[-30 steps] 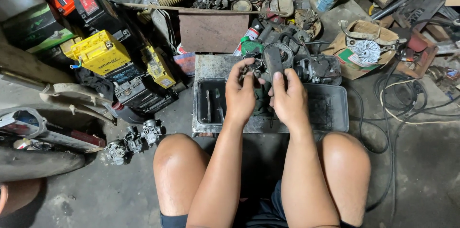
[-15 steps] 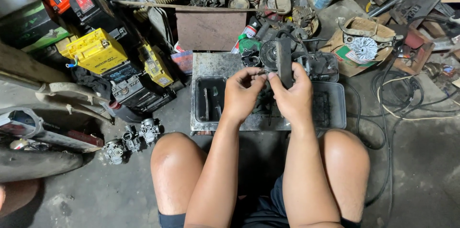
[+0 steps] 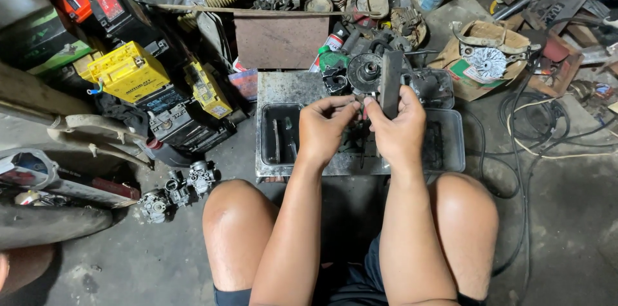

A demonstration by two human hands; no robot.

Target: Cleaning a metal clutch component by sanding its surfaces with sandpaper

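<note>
Grimy concrete floor (image 3: 566, 229) lies under everything. Right hand (image 3: 398, 131) clamps a dark flat block (image 3: 390, 82) upright, steadying it; left hand (image 3: 324, 131) pinches a small part (image 3: 358, 102) beside it, over the metal tray (image 3: 278, 87). Batteries (image 3: 129, 73) sit stacked left.

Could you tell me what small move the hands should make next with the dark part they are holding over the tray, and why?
Probably steady it first: the right hand grips the dark flat part upright, while the left hand's fingers pinch at its lower edge, both above the metal tray. I would hold the part motionless and let the left fingers work, so anything loosened drops into the tray.
</note>
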